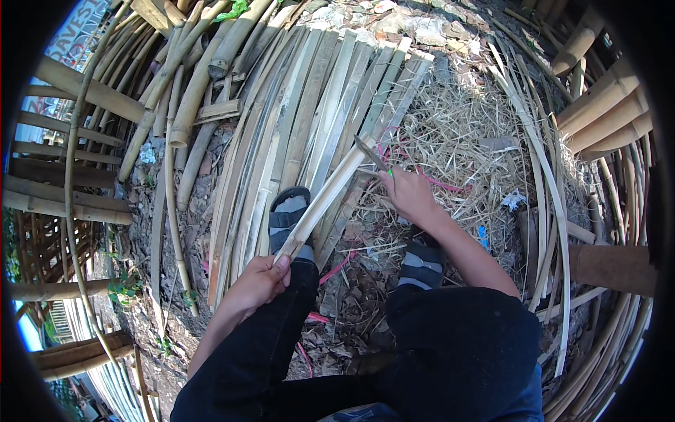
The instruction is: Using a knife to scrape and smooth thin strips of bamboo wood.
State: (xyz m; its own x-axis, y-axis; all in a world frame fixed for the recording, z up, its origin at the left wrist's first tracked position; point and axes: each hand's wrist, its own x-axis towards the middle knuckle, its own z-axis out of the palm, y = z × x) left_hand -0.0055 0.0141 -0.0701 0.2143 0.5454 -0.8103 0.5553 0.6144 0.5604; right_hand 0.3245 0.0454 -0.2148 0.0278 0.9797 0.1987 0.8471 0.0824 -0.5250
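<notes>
My left hand is closed around the near end of a split bamboo strip, with the thumb on top. The strip slants away to the upper right, its pale inner face showing. My right hand grips a knife, whose dark blade lies across the strip near its far end. A bit of green shows at the knife's handle, which the fingers mostly hide. Beneath and left of the strip, several split bamboo slats lie side by side on the ground.
My sandalled left foot rests by the slats; my right foot stands below my right forearm. Pale shavings cover the ground at right, with pink twine among the litter. Bamboo poles lie at left, and thick poles at right.
</notes>
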